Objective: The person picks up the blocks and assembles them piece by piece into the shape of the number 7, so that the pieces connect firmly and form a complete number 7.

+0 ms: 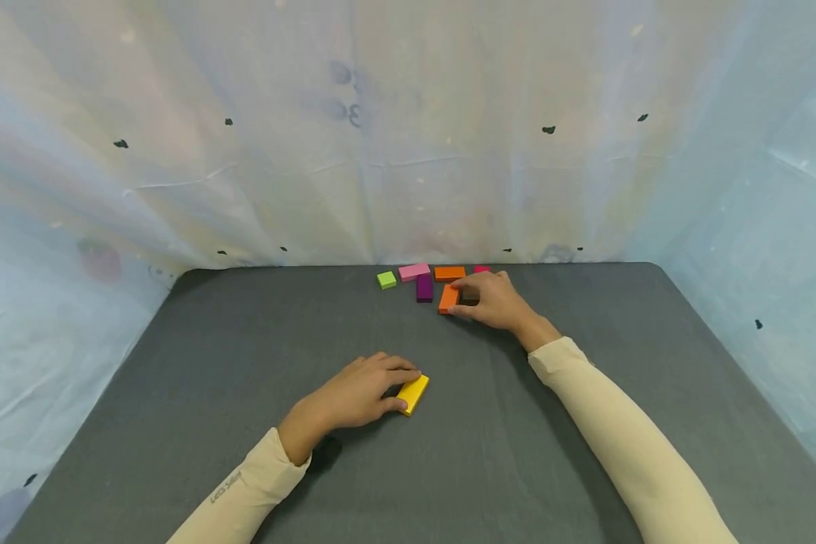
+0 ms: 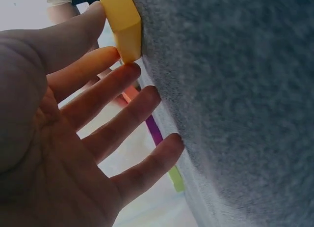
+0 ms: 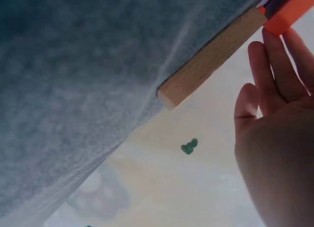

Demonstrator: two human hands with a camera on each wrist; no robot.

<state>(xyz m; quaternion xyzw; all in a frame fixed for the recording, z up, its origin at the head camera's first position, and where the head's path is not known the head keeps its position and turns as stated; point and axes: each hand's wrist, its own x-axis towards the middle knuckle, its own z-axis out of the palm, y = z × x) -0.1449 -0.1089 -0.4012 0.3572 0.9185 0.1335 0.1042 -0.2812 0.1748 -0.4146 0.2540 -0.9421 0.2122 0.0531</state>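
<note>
Near the middle of the dark table, my left hand (image 1: 363, 391) pinches a yellow block (image 1: 415, 393) between thumb and fingers. In the left wrist view the same yellow block (image 2: 125, 28) lies close against the cloth, the other fingers spread below it. Farther back, my right hand (image 1: 495, 300) grips an orange block (image 1: 447, 299) by its ends, thumb on the near one. A plain wooden block (image 3: 211, 59) lies beside that hand, mostly hidden under it in the head view. Right behind stands a second orange block (image 1: 449, 273), with a purple block (image 1: 425, 288) to the left.
Along the table's far edge sit a pink block (image 1: 413, 271), a small lime green block (image 1: 386, 280) and a magenta block (image 1: 481, 268), partly covered by the right hand. A pale hanging sheet (image 1: 421, 181) rises behind the grey tabletop (image 1: 279, 325).
</note>
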